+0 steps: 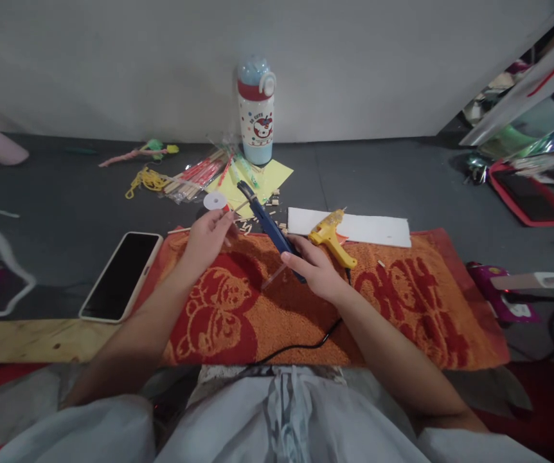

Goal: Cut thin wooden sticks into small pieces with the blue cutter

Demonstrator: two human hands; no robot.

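My left hand (209, 238) is closed in a pinch on a thin wooden stick (241, 206). One end of the stick reaches the head of a long dark-blue cutter (272, 225), and the other end sticks out to the left of the hand. Wrapped around the lower part of the cutter is my right hand (314, 267); I cannot make out exactly what kind of cutter it is. Short cut stick pieces (247, 227) lie scattered under and beside its head. Close to my right hand, a yellow glue gun (330, 236) rests across a white foam strip (378, 228) and the orange towel (296, 321).
A bottle (256, 122) stands at the back by yellow paper (277, 173). Bagged sticks (197, 177), yellow cord (146, 182) and a white spool (215, 201) lie back left. A phone (121, 276) is left; a black cord (301, 347) crosses the towel.
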